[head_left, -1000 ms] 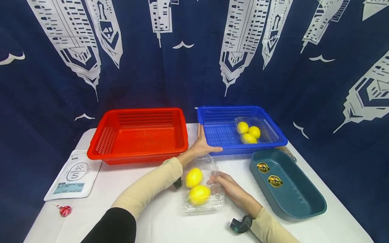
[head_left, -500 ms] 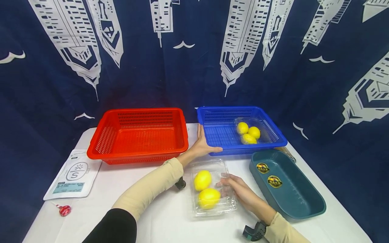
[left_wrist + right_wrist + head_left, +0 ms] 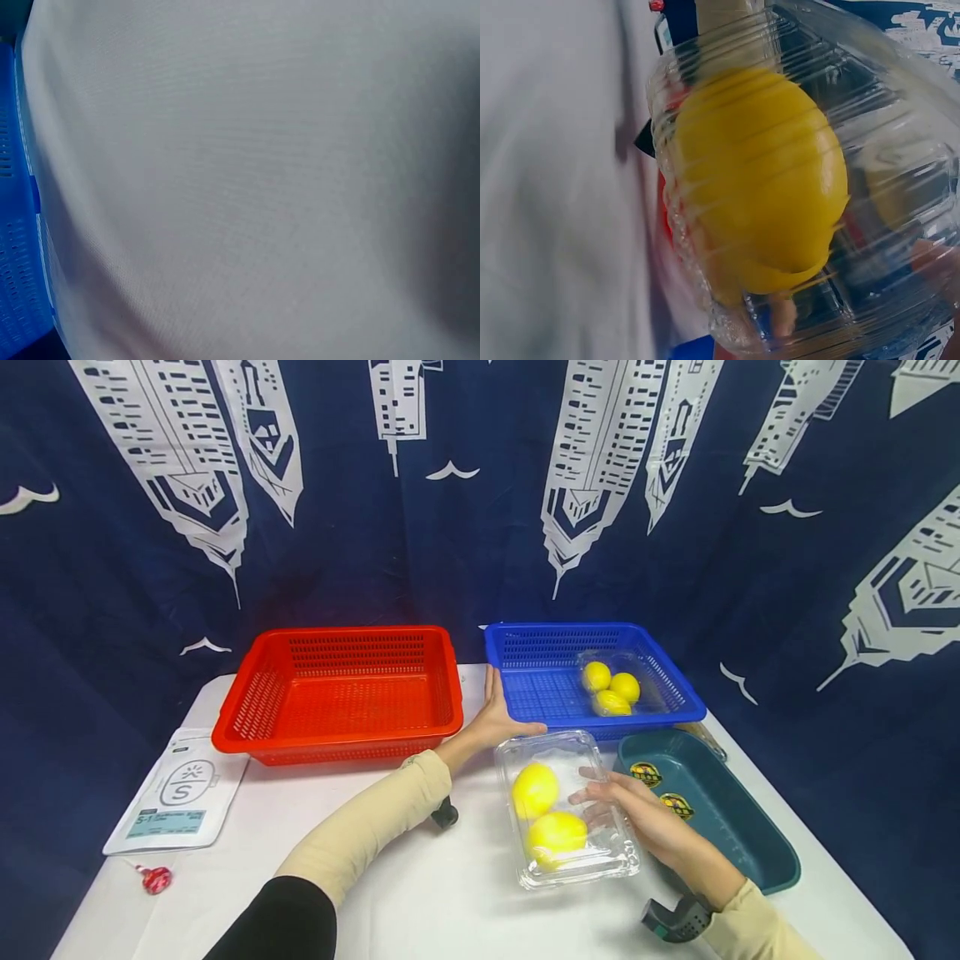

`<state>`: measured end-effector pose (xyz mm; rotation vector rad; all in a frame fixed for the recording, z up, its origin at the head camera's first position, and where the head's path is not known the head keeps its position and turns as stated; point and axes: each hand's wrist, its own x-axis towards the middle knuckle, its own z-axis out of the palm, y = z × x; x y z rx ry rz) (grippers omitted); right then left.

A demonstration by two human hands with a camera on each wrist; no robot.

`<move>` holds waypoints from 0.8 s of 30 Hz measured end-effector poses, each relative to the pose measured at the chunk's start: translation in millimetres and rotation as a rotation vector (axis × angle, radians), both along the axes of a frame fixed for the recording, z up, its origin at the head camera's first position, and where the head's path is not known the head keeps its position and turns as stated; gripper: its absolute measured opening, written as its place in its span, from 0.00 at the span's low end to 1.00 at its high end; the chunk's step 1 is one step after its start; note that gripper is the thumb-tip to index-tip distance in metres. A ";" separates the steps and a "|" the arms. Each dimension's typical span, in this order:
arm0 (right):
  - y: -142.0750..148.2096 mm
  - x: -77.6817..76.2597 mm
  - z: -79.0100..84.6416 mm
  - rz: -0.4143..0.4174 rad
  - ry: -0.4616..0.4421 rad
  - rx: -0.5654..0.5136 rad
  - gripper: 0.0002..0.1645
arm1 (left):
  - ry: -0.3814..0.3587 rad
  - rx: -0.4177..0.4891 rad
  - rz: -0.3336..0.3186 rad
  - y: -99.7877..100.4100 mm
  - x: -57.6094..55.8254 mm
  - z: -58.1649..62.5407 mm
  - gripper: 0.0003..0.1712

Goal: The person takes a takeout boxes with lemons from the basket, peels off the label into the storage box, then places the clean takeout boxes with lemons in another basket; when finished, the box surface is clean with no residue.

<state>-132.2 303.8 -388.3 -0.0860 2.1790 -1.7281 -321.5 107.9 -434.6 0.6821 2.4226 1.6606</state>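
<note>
My right hand (image 3: 641,814) grips the right side of a clear plastic clamshell box (image 3: 581,870), which is raised over the table and tilted. Two lemons (image 3: 535,790) lie along the left part of the box. From the right wrist, a lemon (image 3: 761,176) fills the middle of the view behind the ribbed plastic. My left hand (image 3: 495,720) rests at the front left corner of the blue basket (image 3: 562,732), its fingers straight along the side and its thumb out along the front. In the left wrist view that hand is hidden; only cloth and the basket's edge (image 3: 19,232) show.
Another clear box with several lemons (image 3: 615,689) sits inside the blue basket. A red basket (image 3: 337,747) stands at the back left. At the right is a dark teal tray (image 3: 738,827). A white pouch (image 3: 180,793) and a red lollipop (image 3: 156,880) lie at the left.
My right hand has carried the clamshell box rightward, lifting and tilting it, so it now overlaps the teal tray's left edge in view. My left hand has stayed at the blue basket's corner.
</note>
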 end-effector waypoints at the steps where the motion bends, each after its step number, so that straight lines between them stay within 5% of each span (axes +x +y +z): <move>1: 1.5 -0.5 2.7 0.008 0.002 -0.004 0.42 | 0.003 -0.002 -0.001 -0.4 -0.8 -0.1 0.78; 14: 17.6 -30.3 42.5 0.119 0.092 0.061 0.41 | 0.065 -0.041 -0.087 -9.5 -6.7 -4.0 0.73; 24: 36.6 -68.8 74.0 0.102 0.077 0.109 0.40 | 0.093 0.044 -0.068 -3.0 -5.5 -4.0 0.78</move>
